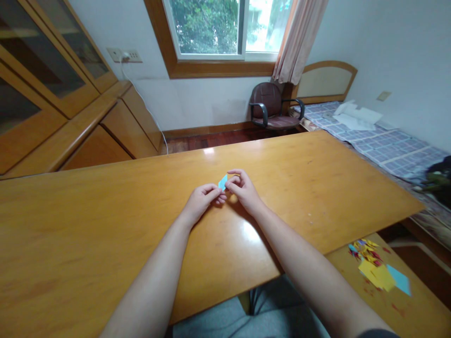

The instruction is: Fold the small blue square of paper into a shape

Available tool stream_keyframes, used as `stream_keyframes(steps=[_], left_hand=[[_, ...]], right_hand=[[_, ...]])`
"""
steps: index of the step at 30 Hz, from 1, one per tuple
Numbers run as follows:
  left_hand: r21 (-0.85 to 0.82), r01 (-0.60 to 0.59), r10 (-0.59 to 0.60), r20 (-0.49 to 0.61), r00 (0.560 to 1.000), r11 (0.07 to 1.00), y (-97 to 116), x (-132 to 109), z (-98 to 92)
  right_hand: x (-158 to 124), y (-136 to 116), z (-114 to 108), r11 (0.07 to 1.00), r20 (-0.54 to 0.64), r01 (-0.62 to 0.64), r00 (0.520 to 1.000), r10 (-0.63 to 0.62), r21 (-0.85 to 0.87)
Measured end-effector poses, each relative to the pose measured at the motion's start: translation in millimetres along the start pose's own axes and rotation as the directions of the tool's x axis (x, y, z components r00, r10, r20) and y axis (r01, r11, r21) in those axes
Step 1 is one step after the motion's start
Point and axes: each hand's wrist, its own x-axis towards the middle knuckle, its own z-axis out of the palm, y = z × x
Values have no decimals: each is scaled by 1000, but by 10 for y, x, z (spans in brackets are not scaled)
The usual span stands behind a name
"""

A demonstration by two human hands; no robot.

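A small folded piece of light-blue paper (pixel 222 182) is held just above the wooden table (pixel 105 225), between my two hands. My left hand (pixel 205 199) pinches its lower left part between thumb and fingers. On the other side, my right hand (pixel 243 188) grips the right edge with thumb and index finger, the other fingers curled. My fingertips cover parts of the paper, so its full folded shape is hidden.
On a lower surface at the right lie several small folded paper pieces (pixel 366 251), yellow sheets (pixel 377 276) and a light-blue sheet (pixel 400 280). Beyond the table stand a brown armchair (pixel 271 105) and a bed (pixel 384 141). A wooden cabinet (pixel 81 122) is at the left.
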Motion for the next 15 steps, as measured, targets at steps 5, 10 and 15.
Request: stream_keyframes(steps=[5, 10, 15], left_hand=[[27, -8, 8, 15, 1000, 1000, 39, -16, 7], [53, -6, 4, 30, 1000, 999, 37, -19, 11], [52, -18, 16, 46, 999, 998, -7, 4, -13]], right_hand=[[11, 16, 16, 1000, 25, 1, 1000, 0, -21], [21, 40, 14, 999, 20, 10, 1000, -9, -39], [18, 44, 0, 999, 6, 20, 1000, -20, -26]])
